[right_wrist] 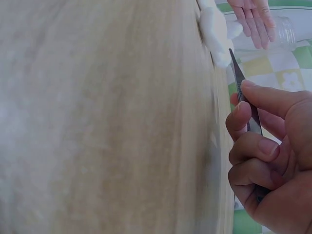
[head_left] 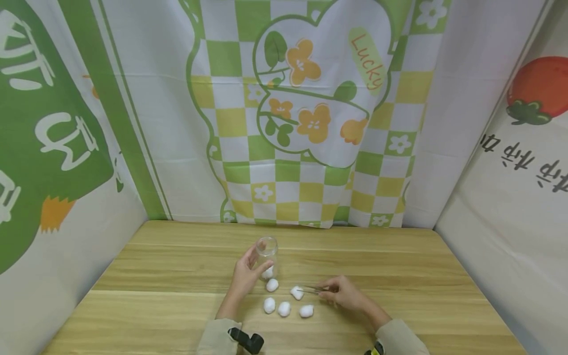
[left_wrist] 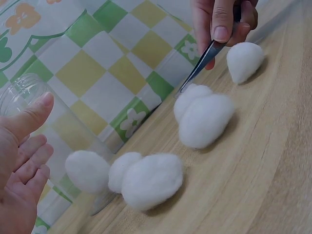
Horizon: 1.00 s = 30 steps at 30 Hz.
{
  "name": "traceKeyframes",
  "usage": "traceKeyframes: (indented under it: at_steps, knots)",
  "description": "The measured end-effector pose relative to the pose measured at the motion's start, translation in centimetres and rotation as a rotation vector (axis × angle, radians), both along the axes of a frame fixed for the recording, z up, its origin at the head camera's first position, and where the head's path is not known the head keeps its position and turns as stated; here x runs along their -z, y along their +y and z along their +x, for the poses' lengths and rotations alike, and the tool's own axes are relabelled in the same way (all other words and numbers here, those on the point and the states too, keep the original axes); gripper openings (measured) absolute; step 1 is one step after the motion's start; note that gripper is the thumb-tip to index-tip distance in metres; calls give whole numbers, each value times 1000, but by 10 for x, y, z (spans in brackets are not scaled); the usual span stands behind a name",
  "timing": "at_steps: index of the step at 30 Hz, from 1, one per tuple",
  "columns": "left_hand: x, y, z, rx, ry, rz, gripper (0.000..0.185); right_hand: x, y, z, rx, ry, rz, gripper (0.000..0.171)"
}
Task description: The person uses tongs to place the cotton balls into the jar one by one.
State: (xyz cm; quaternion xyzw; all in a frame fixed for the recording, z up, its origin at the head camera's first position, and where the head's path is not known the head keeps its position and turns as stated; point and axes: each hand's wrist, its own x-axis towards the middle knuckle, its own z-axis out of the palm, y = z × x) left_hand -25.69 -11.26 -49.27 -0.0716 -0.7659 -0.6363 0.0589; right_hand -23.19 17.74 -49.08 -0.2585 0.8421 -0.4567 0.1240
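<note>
My left hand (head_left: 245, 276) holds a clear glass jar (head_left: 266, 249), thumb in front and fingers behind it. The jar stands open-mouthed on the table, with a white cotton ball (head_left: 267, 272) low inside. Tweezers (head_left: 312, 289) are pinched in my right hand (head_left: 343, 294), their tips right at a cotton ball (head_left: 297, 293) to the right of the jar. In the right wrist view the thumb and curled fingers wrap the dark tweezers (right_wrist: 253, 119). Another cotton ball (head_left: 272, 285) lies just in front of the jar. Nearer to me sit three more, including one at the right (head_left: 306, 310).
The wooden table (head_left: 177, 266) extends to both sides and behind the jar. A checkered curtain (head_left: 284, 192) hangs along the far edge, and printed cloth walls (head_left: 501, 212) close in both sides. Dark wrist cameras (head_left: 246, 340) sit at the sleeves.
</note>
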Motion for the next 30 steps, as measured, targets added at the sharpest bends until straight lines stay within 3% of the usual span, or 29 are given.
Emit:
traceKeyframes:
  at_steps: [22,30]
  knots:
    - [1,0,0,0,-1,22,75,3,-1,1,-23,-47,-33,31]
    - [1,0,-1,-2,11,18,75,4,-3,1,7,-38,-17,27]
